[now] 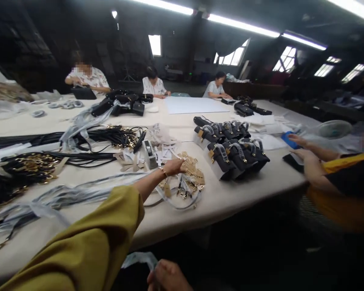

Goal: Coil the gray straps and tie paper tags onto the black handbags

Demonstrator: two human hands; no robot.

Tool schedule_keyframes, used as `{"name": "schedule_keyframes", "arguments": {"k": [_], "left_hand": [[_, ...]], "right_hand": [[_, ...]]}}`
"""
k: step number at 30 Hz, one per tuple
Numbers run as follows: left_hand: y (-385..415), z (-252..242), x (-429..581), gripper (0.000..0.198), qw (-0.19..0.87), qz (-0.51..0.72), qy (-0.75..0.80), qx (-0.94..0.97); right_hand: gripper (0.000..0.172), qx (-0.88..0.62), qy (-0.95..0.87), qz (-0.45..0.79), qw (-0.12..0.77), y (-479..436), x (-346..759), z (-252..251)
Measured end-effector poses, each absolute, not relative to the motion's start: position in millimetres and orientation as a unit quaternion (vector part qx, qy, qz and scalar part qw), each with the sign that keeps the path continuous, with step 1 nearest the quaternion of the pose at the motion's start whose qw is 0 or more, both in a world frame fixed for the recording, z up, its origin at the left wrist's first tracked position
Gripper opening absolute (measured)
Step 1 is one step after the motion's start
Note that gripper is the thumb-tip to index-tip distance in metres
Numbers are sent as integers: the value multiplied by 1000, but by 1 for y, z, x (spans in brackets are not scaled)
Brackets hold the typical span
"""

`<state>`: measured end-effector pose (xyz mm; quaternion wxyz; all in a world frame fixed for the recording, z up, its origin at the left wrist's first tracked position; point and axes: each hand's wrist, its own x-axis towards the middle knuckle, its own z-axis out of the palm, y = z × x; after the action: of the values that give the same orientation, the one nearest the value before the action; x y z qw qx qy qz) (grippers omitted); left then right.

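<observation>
In the head view, the left hand (173, 166) is at a pile of small tan paper tags (197, 174) near the cream bench's (227, 204) front edge; I can't tell if it grips any. Below that edge, the right hand (171, 277) squeezes a pale, shiny plastic strip (142, 257).

**No Readable Lettering**

No word, number or brand can be read. Just off centre toward ten o'clock, a white plastic bag (158, 133) carries faint grey marks, too blurred to make out. Toward five o'clock, any print on the kraft-brown hang tags (198, 174) is too small to tell.
</observation>
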<state>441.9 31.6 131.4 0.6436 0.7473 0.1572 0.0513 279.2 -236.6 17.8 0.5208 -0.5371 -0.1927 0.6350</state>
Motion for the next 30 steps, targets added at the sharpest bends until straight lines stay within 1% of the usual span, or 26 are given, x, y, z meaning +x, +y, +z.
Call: {"name": "schedule_keyframes", "arguments": {"k": [2, 5, 8, 10, 12, 14, 16, 18, 21, 22, 24, 27, 28, 30], "left_hand": [[45, 129, 406, 29, 641, 32, 147, 753], [49, 129, 330, 24, 663, 5, 115, 740], [47, 137, 258, 27, 694, 22, 73, 716], [49, 143, 226, 22, 679, 66, 91, 725], [54, 145, 206, 21, 633, 136, 157, 746], [59, 146, 193, 26, 580, 206, 221, 757], [60, 148, 183, 31, 548, 254, 251, 756], [56, 156, 175, 31, 534, 289, 272, 746], [42, 177, 162, 30, 513, 334, 315, 726], [37, 186, 157, 29, 512, 342, 331, 715], [25, 207, 145, 29, 524, 351, 353, 691], [10, 242, 125, 26, 508, 354, 365, 696], [6, 255, 119, 22, 480, 352, 371, 713], [-1, 279, 106, 16, 405, 346, 399, 747]], "right_hand": [[70, -489, -132, 635, 583, -222, 288, 28], [52, -435, -69, 615, 654, -198, 310, 65], [37, -408, -72, 592, 691, -162, 342, 113], [34, -412, -113, 591, 684, -130, 362, 142], [35, -417, -176, 581, 676, -94, 377, 167], [36, -420, -253, 553, 674, -56, 385, 188], [32, -424, -327, 516, 669, -18, 384, 207], [26, -417, -379, 479, 673, 15, 373, 222], [22, -381, -430, 416, 705, 47, 345, 232], [22, -371, -459, 378, 714, 52, 336, 232], [22, -352, -573, 263, 692, 58, 325, 227], [31, -247, -774, 76, 579, 67, 321, 223], [33, -207, -814, 43, 542, 71, 321, 225], [35, -159, -860, 23, 485, 80, 319, 234]]}}
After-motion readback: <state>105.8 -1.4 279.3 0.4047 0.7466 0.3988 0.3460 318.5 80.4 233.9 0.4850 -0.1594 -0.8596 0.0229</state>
